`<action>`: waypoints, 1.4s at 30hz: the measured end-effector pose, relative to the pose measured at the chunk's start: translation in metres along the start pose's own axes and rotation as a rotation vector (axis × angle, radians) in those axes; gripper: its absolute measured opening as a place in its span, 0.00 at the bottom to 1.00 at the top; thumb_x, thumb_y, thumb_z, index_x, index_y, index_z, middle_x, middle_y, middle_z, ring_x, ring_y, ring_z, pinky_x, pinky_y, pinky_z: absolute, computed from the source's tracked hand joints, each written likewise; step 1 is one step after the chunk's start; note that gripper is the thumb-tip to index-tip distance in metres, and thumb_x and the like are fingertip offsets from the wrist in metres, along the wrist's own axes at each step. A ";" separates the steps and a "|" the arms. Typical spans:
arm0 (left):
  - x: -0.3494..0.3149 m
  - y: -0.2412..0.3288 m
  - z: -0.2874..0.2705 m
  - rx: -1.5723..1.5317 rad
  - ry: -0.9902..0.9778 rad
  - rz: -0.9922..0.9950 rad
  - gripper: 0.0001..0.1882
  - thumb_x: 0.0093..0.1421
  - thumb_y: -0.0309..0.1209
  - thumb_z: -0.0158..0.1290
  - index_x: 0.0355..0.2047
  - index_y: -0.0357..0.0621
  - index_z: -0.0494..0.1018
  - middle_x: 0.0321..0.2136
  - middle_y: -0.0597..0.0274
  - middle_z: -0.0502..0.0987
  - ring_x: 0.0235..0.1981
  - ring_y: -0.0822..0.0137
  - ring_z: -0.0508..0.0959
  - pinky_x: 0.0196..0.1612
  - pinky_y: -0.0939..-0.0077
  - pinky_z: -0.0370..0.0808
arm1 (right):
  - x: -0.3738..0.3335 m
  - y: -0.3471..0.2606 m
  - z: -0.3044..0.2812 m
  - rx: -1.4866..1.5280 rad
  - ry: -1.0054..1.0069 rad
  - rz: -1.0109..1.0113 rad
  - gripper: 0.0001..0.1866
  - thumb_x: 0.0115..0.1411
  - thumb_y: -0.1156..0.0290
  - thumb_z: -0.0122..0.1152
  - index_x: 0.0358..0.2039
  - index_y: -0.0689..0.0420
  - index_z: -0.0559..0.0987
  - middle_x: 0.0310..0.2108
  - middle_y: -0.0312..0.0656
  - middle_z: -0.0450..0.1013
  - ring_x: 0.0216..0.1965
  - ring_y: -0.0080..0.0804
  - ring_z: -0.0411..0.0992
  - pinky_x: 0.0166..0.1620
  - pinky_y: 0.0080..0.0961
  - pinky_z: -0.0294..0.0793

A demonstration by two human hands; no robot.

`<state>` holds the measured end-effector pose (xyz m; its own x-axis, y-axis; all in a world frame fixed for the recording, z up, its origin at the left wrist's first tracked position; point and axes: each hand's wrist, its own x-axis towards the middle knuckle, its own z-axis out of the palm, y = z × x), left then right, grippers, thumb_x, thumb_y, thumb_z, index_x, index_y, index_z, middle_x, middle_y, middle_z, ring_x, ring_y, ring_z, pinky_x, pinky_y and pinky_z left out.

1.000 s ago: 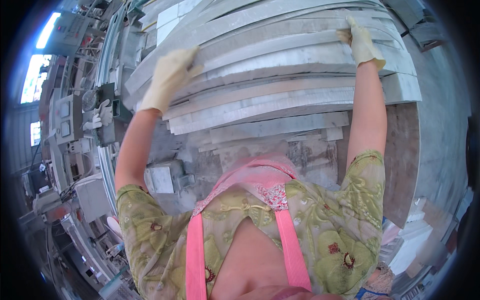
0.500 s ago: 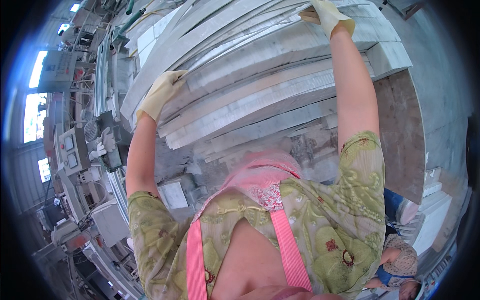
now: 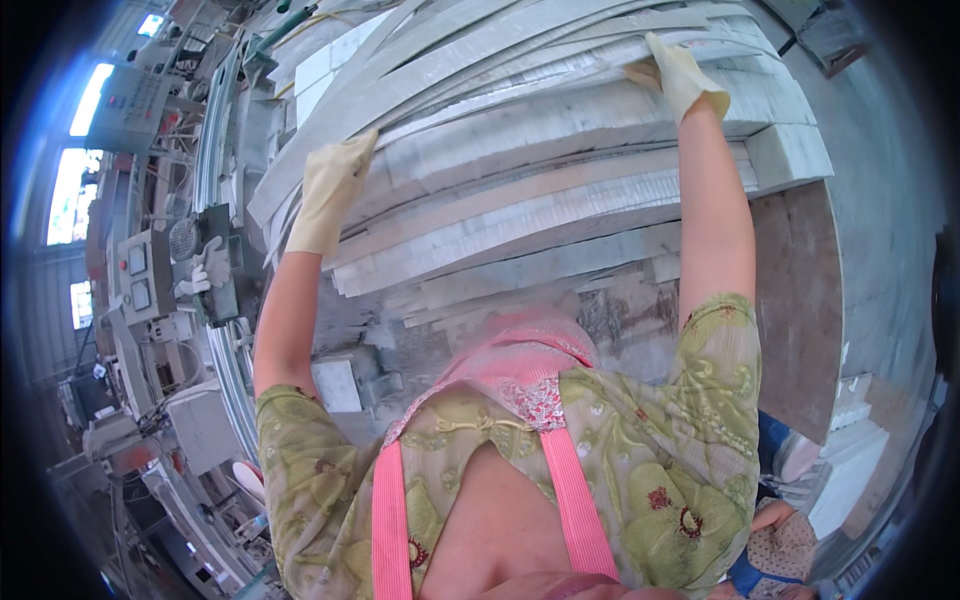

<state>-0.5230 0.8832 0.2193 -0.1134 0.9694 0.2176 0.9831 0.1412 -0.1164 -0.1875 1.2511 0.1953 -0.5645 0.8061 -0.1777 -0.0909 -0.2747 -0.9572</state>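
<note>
Both my hands wear cream gloves and reach out over a stack of long, pale grey-white stone slabs (image 3: 520,150). My left hand (image 3: 335,190) is closed at the left end of a thin stone strip (image 3: 520,97), its fingertips pressed together at the strip's edge. Farther right, my right hand (image 3: 682,80) is closed around the strip's other part, with the thumb side up and some fingers tucked beneath. Beyond the hands, several more thin strips (image 3: 440,62) lie crossed over one another on top of the stack. The gloves partly hide both grips.
A thick stone block (image 3: 790,155) sits at the stack's right end, above a brown board (image 3: 795,290). Machinery with a control box (image 3: 140,275) lines the left side, where spare gloves (image 3: 205,268) hang. Another person (image 3: 775,545) is at the lower right.
My left hand has tipped more upright, its wrist farther right. My right hand appears lower and nearer. The whole view has turned slightly, shifting the stack's right end downward.
</note>
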 end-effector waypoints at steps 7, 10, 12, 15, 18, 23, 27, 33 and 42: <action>0.003 0.012 -0.013 0.027 -0.165 -0.063 0.20 0.65 0.30 0.51 0.57 0.49 0.74 0.45 0.51 0.81 0.43 0.47 0.80 0.45 0.56 0.77 | -0.011 0.007 0.009 -0.109 0.032 0.060 0.25 0.72 0.60 0.46 0.58 0.70 0.69 0.55 0.53 0.73 0.51 0.40 0.77 0.57 0.25 0.75; -0.002 0.008 -0.013 -0.166 -0.057 0.019 0.21 0.64 0.29 0.50 0.58 0.47 0.72 0.48 0.48 0.79 0.46 0.46 0.78 0.49 0.56 0.74 | -0.006 0.005 0.008 -0.078 0.098 0.073 0.25 0.72 0.60 0.45 0.58 0.70 0.69 0.55 0.53 0.73 0.51 0.39 0.77 0.56 0.25 0.75; -0.002 0.003 -0.012 -0.229 -0.057 0.012 0.22 0.63 0.30 0.52 0.58 0.46 0.72 0.48 0.47 0.79 0.48 0.45 0.77 0.51 0.55 0.73 | -0.003 0.008 0.006 -0.053 0.104 0.086 0.24 0.72 0.60 0.46 0.57 0.70 0.69 0.54 0.53 0.74 0.51 0.38 0.78 0.56 0.25 0.75; 0.008 -0.004 -0.009 -0.216 -0.196 -0.047 0.25 0.60 0.34 0.56 0.59 0.46 0.72 0.48 0.46 0.79 0.48 0.45 0.77 0.52 0.55 0.73 | 0.002 0.019 0.002 -0.013 0.076 0.041 0.24 0.72 0.60 0.46 0.56 0.69 0.71 0.53 0.52 0.75 0.50 0.38 0.78 0.55 0.26 0.76; 0.023 -0.006 -0.010 -0.190 -0.345 -0.057 0.30 0.57 0.41 0.60 0.59 0.45 0.72 0.47 0.46 0.79 0.48 0.46 0.78 0.51 0.55 0.74 | 0.007 0.027 -0.004 -0.012 0.093 0.062 0.24 0.72 0.59 0.45 0.55 0.68 0.72 0.51 0.51 0.76 0.48 0.38 0.79 0.54 0.26 0.76; 0.040 0.003 -0.028 -0.318 -0.331 -0.158 0.27 0.60 0.45 0.58 0.56 0.45 0.75 0.46 0.46 0.80 0.48 0.48 0.78 0.52 0.57 0.74 | 0.003 0.027 -0.003 -0.154 0.164 0.053 0.25 0.71 0.55 0.47 0.50 0.69 0.73 0.43 0.50 0.80 0.42 0.33 0.82 0.46 0.24 0.76; 0.082 0.024 -0.019 -0.448 -0.196 -0.276 0.22 0.64 0.42 0.55 0.53 0.43 0.77 0.49 0.46 0.79 0.51 0.48 0.78 0.54 0.59 0.74 | -0.009 0.024 0.005 -0.257 0.260 0.050 0.26 0.70 0.52 0.49 0.45 0.68 0.74 0.39 0.50 0.82 0.38 0.30 0.82 0.42 0.23 0.74; 0.153 0.074 0.038 -0.040 0.096 0.079 0.21 0.61 0.39 0.58 0.51 0.43 0.76 0.50 0.47 0.78 0.51 0.48 0.77 0.53 0.58 0.75 | -0.014 0.017 0.010 -0.367 0.204 -0.010 0.20 0.67 0.61 0.46 0.41 0.69 0.74 0.34 0.53 0.82 0.33 0.32 0.82 0.37 0.21 0.77; 0.186 0.069 0.039 0.010 -0.185 -0.049 0.18 0.59 0.39 0.60 0.45 0.42 0.73 0.44 0.48 0.79 0.49 0.44 0.77 0.49 0.54 0.75 | -0.005 0.013 0.011 -0.058 0.234 0.105 0.20 0.70 0.60 0.46 0.42 0.67 0.75 0.29 0.49 0.81 0.25 0.29 0.77 0.34 0.21 0.75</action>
<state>-0.4816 1.0811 0.2142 -0.1867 0.9815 0.0417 0.9744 0.1904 -0.1198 -0.1950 1.2377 0.1860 -0.3624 0.8761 -0.3179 0.0093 -0.3377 -0.9412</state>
